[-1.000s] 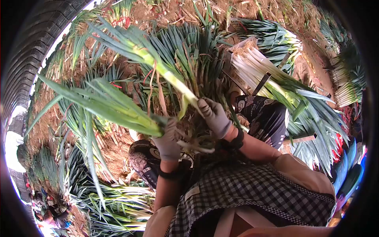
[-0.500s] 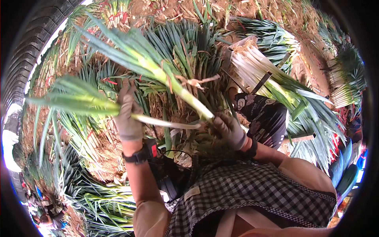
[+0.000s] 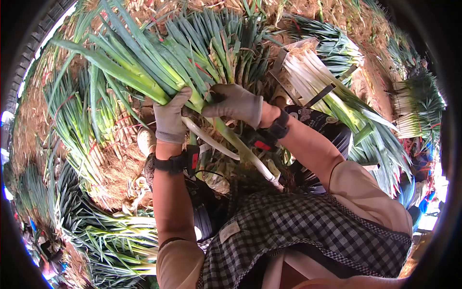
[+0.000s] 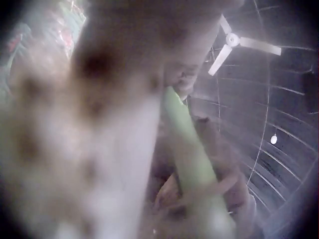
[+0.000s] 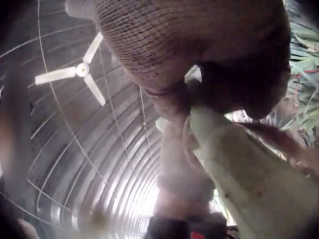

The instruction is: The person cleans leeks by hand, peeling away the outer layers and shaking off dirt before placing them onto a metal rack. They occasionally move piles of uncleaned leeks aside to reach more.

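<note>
My gloved left hand grips a green onion just under its leaves, and its thin white stem bends down to the right. Close beside it, my gloved right hand holds a second, thicker green onion near the leaf base; its root end points down toward the apron. The two leaf fans lie side by side toward the upper left. A green stalk runs past blurred shapes in the left wrist view. In the right wrist view, a pale stalk comes out below the curled glove.
Tied onions lie in a metal-framed holder at right. More bundles stand ahead and at left, with loose onions at lower left. Straw-like litter covers the ground. The person's checked apron is close below.
The right hand has moved from the root end up to the leaf base of its onion. The left hand swung out left, then came back, and both onions now lie together.
</note>
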A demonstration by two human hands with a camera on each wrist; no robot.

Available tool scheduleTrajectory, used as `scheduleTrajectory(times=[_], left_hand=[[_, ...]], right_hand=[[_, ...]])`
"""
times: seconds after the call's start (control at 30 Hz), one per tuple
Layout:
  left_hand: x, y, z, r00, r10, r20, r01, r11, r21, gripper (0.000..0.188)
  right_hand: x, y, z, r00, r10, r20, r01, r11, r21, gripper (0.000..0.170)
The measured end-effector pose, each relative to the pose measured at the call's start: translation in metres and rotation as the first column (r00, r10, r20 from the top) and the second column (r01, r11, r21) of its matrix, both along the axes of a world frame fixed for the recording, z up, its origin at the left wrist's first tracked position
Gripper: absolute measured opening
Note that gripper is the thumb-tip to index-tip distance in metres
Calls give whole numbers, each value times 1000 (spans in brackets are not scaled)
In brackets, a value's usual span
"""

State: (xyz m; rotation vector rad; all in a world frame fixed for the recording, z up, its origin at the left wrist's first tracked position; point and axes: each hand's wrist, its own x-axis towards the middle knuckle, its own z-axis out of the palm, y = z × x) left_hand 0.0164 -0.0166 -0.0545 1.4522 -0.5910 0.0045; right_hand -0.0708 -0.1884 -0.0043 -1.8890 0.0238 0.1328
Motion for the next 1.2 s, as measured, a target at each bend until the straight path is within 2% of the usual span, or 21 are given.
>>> scheduleTrajectory(times=[0.07,0.1,0.17,0.2,0.27,0.33,0.4,0.43,0.5,0.53,0.57,0.6,0.63,0.7,0.77,0.8,0.87,0.9,0.97,1.13,1.2], left_hand=[[2,1,-9,998,16,-65,-25,988,-153,16],[0,0,-9,997,24,-72,-35,988,-152,16],[-6,-1,-10,944,17,-328,-105,962,-252,18],[-1,4,-13,935,53,-352,-111,983,-145,22],[4,11,-20,892,103,-441,-187,971,-151,21],[0,13,-12,821,149,-552,-281,946,-163,19],[-5,22,-6,788,155,-596,-280,952,-122,20],[-8,25,-4,757,159,-634,-272,958,-85,21],[-13,29,-3,795,137,-591,-249,962,-112,19],[-13,33,-4,789,15,-614,-190,957,-219,15],[-13,34,-4,776,-107,-622,-133,936,-327,11],[-17,33,2,793,-139,-593,-80,942,-327,9],[-20,30,7,792,-143,-593,-76,942,-328,9],[-26,25,16,815,-144,-562,-73,936,-345,14],[-20,31,8,820,-224,-527,-5,917,-398,15],[-16,34,4,818,-301,-490,60,892,-448,15],[-11,35,-3,812,-339,-474,92,878,-470,14],[-12,34,-1,804,-380,-457,127,861,-492,13],[-13,38,3,764,-397,-509,83,842,-532,12],[-15,47,5,781,-458,-425,237,847,-476,10],[-17,47,6,770,-451,-452,202,843,-499,11]], right_hand=[[6,7,-19,999,-15,29,16,1000,-21,51],[7,11,-26,997,-35,62,38,998,-45,53],[-5,16,-38,994,-83,71,84,996,-23,43],[-13,17,-38,988,-126,87,135,985,-108,38],[-34,14,-48,976,-209,66,218,960,-175,28],[-69,0,-53,978,-164,131,198,928,-317,28],[-102,-19,-53,977,-195,-89,120,844,-523,30],[-113,-31,-54,977,-192,-95,115,843,-526,30],[-127,-46,-55,966,-166,-198,-50,630,-775,32],[-126,-50,-53,964,-172,-204,-52,630,-775,32],[-120,-57,-47,958,-255,-134,51,609,-791,33],[-114,-62,-39,940,-335,-63,152,580,-801,35],[-107,-61,-31,939,-339,-64,155,579,-801,35],[-82,-43,-16,966,-195,170,249,880,-404,37],[-55,-25,-12,985,-61,161,84,986,-141,35],[-42,-16,-8,985,-58,162,81,987,-141,35],[-24,0,-1,992,98,-75,-89,989,120,31],[-22,4,-1,991,103,-82,-93,989,118,31],[-18,9,-3,948,207,-242,-141,954,264,32],[-15,8,-17,951,241,-195,-184,945,272,33],[-20,12,-14,952,232,-202,-170,943,285,33]])
